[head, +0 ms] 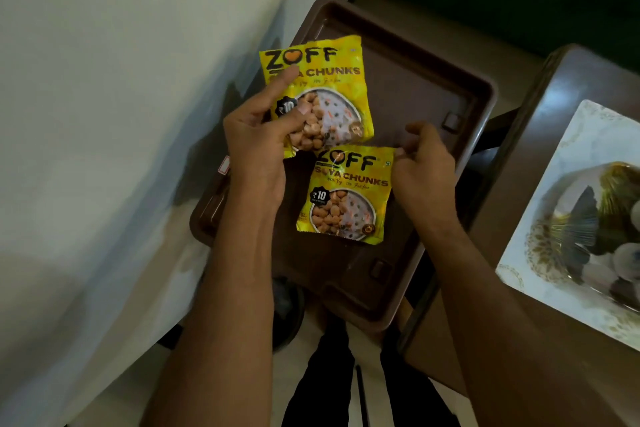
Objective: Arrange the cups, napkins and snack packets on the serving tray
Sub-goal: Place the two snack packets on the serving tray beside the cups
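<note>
A brown plastic serving tray [408,80] lies in the middle of the view. My left hand [254,146] grips a yellow soya chunks packet [332,80] by its lower left part, over the tray's left side. A second yellow packet [346,198] sits lower on the tray. My right hand [424,166] pinches that second packet at its upper right corner. No cups or napkins are in sight.
A white cloth-covered surface [104,114] fills the left. A brown table [571,97] at the right carries a white square plate [581,149] with a shiny wrapped item on it. My dark-trousered legs [332,374] show below the tray.
</note>
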Demonstrator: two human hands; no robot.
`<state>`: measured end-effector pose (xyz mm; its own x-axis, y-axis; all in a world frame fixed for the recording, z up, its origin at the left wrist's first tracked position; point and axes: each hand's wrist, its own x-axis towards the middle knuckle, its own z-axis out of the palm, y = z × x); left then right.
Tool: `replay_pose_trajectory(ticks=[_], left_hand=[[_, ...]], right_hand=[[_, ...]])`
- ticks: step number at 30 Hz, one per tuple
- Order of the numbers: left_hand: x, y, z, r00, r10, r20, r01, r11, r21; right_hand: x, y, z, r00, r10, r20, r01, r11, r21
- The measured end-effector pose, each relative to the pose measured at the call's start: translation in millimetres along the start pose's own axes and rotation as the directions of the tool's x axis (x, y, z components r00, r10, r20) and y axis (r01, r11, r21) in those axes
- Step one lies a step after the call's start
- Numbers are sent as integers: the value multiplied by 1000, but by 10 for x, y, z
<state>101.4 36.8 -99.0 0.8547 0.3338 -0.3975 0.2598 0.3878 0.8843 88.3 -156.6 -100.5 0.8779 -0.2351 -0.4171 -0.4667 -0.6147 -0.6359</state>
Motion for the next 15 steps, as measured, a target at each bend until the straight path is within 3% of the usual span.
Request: replay_pose_trajectory(ticks=[5,9,15], left_hand=[[-130,2,-170,997,-35,-68,33,999,-30],[-297,-30,-297,997,-24,-72,24,1000,-3],[-480,-87,-453,995,-17,-96,19,1000,15]], right_hand=[[-268,32,69,993,56,108,-45,994,-101],[-436,85,189,987,30,160,-2,985,-174],[-440,143,185,993,101,64,-105,993,49]])
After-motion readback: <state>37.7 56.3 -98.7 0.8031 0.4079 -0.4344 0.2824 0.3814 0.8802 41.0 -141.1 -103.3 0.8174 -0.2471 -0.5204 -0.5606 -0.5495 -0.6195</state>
